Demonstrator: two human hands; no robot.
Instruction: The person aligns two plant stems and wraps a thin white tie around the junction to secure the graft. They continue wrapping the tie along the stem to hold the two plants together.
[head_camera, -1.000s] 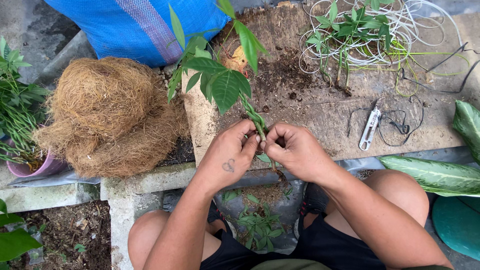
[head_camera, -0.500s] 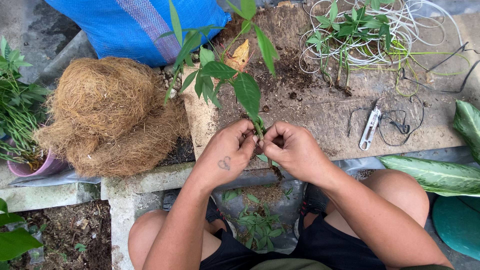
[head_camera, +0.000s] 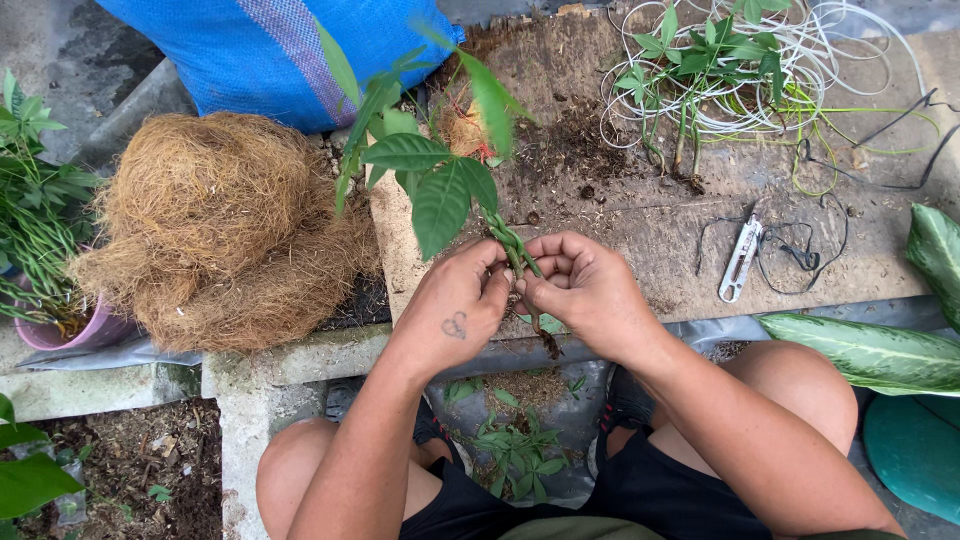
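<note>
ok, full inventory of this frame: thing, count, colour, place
braided plant stems: one bundle, green, pinched between both hands
coconut fibre pile: one, brown, left on the ledge
woven sack: one, blue, top left
wooden board: one, brown, soil-strewn, centre
seedlings: one cluster, green, top right
coiled wire: one coil, white, around the seedlings
folding tool: one, white, right of the hands
potted plant: one, green in a pink pot, far left
variegated leaves: two, green, right edge
left hand: on the stems
right hand: on the stems
</note>
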